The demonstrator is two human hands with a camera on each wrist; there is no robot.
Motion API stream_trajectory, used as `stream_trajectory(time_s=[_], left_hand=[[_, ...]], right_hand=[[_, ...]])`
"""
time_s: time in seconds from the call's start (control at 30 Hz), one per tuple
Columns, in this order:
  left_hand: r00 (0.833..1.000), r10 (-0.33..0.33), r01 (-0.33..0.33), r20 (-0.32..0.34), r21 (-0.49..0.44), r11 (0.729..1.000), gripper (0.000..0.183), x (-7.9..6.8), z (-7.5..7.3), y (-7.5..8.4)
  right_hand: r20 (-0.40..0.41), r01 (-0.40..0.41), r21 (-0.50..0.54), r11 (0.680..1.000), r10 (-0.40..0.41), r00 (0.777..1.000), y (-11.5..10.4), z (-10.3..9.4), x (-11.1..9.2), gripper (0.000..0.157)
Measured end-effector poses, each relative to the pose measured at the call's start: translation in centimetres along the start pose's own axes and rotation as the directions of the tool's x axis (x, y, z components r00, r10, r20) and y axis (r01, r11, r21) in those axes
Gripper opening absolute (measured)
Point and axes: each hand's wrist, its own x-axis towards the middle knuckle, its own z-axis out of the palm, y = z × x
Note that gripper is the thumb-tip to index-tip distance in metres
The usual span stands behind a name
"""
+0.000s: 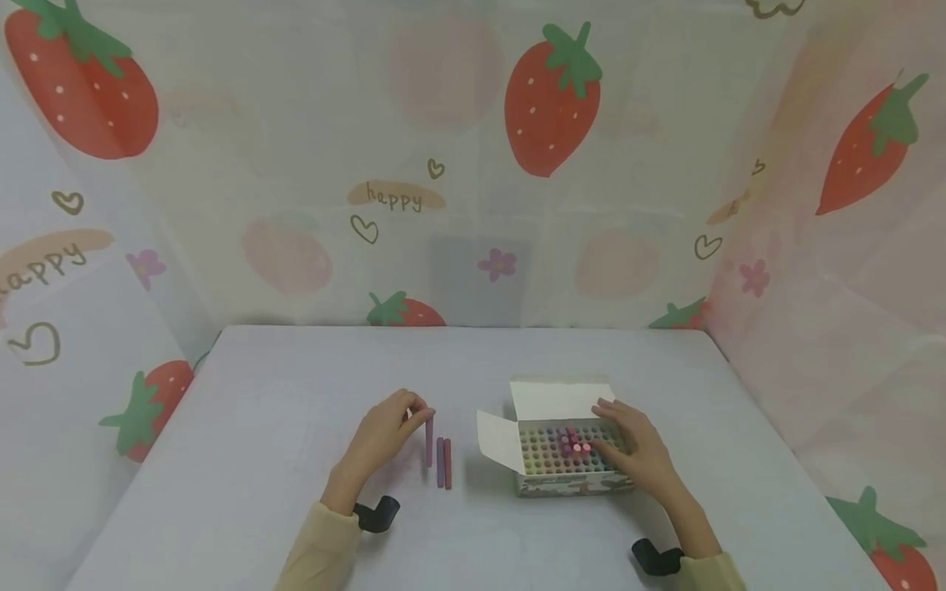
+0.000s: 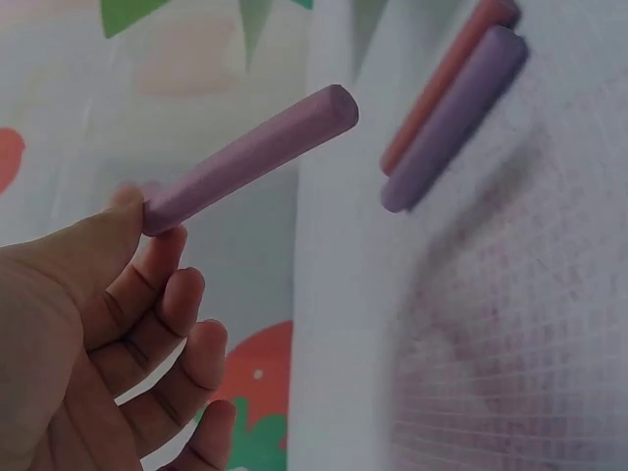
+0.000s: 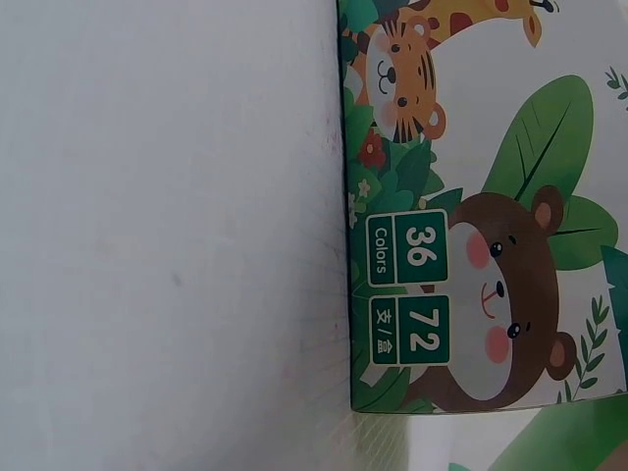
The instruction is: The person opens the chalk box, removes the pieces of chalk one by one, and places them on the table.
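My left hand (image 1: 386, 431) pinches a mauve chalk stick (image 2: 250, 157) by one end, between thumb and index finger. In the head view the stick hangs upright beside two more sticks on the table, one purple (image 1: 440, 463) and one reddish (image 1: 447, 464). Over the right side of an open chalk box (image 1: 572, 486) rests my right hand (image 1: 639, 447), its fingers spread along the back right edge. The thumb tip is right by a few raised pink and purple chalks (image 1: 569, 441). The right wrist view shows only the box's printed side, not the hand.
The box's white lid (image 1: 559, 400) stands raised at the back and a side flap (image 1: 498, 439) leans out left. Rows of round holes (image 1: 539, 460) fill the box top. A white table (image 1: 296, 394) lies beneath, with a strawberry-print curtain (image 1: 318, 148) behind and at both sides.
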Motion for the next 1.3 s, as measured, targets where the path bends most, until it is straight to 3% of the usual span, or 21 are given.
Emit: stream_trajectory(time_s=[0.17, 0.5, 0.73, 0.97, 1.3], left_hand=[[0.998, -0.05, 0.05, 0.049, 0.001, 0.999, 0.019, 0.0, 0.8, -0.9], [0.993, -0.077, 0.072, 0.086, 0.055, 0.996, 0.018, 0.2, 2.5, -2.3], [0.996, -0.044, 0.032, 0.081, 0.148, 0.988, 0.019, 0.2, 3.1, -2.3], [0.998, 0.027, -0.045, 0.065, 0.284, 0.958, 0.022, 0.3, 3.5, -2.4], [0.997, 0.02, -0.038, 0.069, 0.274, 0.961, 0.021, 0.7, 3.5, -1.8]], right_hand=[[0.007, -0.024, 0.013, 1.0, 0.024, 1.0, 0.0, -0.1, -0.1, 0.048], [0.019, -0.053, 0.031, 0.998, 0.052, 0.998, 0.1, -0.1, -0.2, 0.048], [0.014, -0.03, 0.007, 1.0, 0.03, 0.999, 0.1, -0.2, 0.0, 0.048], [0.024, -0.039, 0.007, 0.999, 0.039, 0.999, -0.1, -0.3, 0.0, 0.049], [0.034, -0.047, 0.009, 0.999, 0.047, 0.998, 0.0, -0.2, 0.0, 0.049]])
